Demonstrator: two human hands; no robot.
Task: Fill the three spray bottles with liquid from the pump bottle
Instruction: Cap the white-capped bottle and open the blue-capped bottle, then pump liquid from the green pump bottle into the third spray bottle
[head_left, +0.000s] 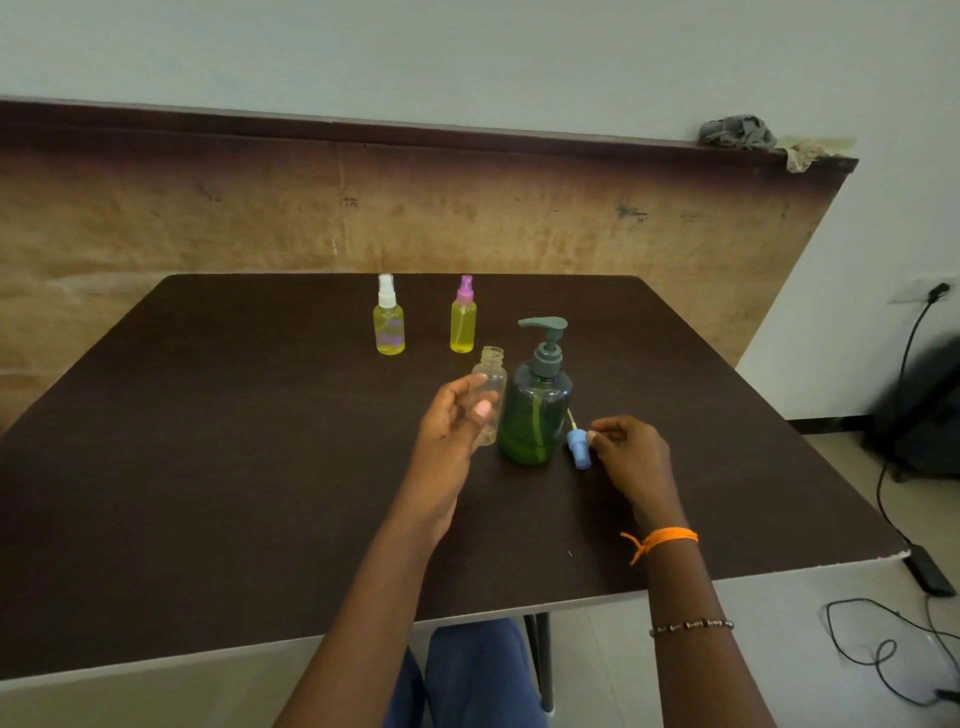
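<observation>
The third and last bottle appears to be in hand. Two spray bottles at the far side of the table (234, 467) — one with a white sprayer (388, 316) and one with a pink sprayer (463, 315) — stand capped and filled with yellow liquid, well apart from the hands.

The empty clear bottle (489, 387) is clamped in the left hand (457, 423), fingers and thumb wrapped round its lower body. It is held upright, long axis vertical, open threaded neck pointing up, just beside the green pump bottle (535, 410); whether its base rests on the table cannot be told, as the hand hides it.

The blue spray cap (578, 446) is pinched at its side by the fingertips of the right hand (631, 454), just right of the pump bottle. The cap's long axis is tilted — its thin dip tube slants up and to the left, toward the pump bottle.

The pump nozzle points left, over toward the open neck. For the next move, the cap would probably need to be set down, the neck brought under the nozzle, and the pump head pressed.
</observation>
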